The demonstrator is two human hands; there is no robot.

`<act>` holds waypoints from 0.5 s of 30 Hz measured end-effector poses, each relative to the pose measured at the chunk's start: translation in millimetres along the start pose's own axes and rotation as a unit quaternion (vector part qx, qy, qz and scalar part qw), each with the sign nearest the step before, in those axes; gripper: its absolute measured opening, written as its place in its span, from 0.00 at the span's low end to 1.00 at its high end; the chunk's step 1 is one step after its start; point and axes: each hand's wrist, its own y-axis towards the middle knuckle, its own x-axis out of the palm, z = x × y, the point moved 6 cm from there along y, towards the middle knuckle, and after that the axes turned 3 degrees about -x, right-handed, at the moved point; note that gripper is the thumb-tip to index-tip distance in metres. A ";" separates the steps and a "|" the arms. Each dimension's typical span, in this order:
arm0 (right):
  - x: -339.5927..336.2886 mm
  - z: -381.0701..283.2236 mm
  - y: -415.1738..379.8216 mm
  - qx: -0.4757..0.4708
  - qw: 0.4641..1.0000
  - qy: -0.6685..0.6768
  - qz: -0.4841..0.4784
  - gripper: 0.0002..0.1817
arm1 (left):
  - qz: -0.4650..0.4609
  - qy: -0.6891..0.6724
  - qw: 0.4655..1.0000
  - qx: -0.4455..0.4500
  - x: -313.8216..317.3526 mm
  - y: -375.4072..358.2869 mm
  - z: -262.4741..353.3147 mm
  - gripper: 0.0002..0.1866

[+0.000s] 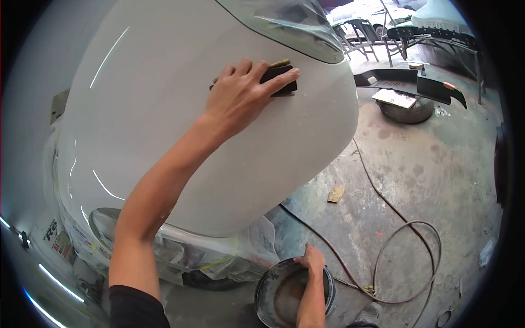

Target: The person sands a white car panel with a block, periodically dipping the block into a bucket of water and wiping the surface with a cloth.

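My left hand (240,90) is wrapped over a black sanding block (285,82) and presses it against a pale, glossy car body panel (262,158). A strip of yellowish-brown sandpaper (280,64) shows along the block's upper edge. Lower down, my right hand (311,257) is closed at the far rim of a dark bucket (261,290), seemingly gripping it; part of its fingers is hidden. Murky liquid appears inside the bucket. Above the block, clear plastic film covers the dark window (284,30).
A hose (377,262) loops over the concrete floor right of the bucket. A scrap of sandpaper (336,193) lies there. Farther back, a black bumper part (394,79) sits by a tire (407,113). Masking plastic (251,246) hangs below the panel.
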 end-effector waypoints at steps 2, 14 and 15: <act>-0.1 -0.9 0.9 -0.003 1.000 0.004 0.005 0.40 | -0.008 0.000 1.000 0.001 -10.1 -27.9 -5.7 0.40; 4.5 1.6 -1.5 0.004 1.000 -0.009 0.014 0.44 | 0.021 0.018 0.999 -0.016 -17.0 1.4 -35.4 0.40; 4.9 2.1 -1.9 0.000 1.000 -0.012 0.019 0.44 | 0.017 -0.003 0.999 -0.029 -22.5 -16.0 -33.2 0.39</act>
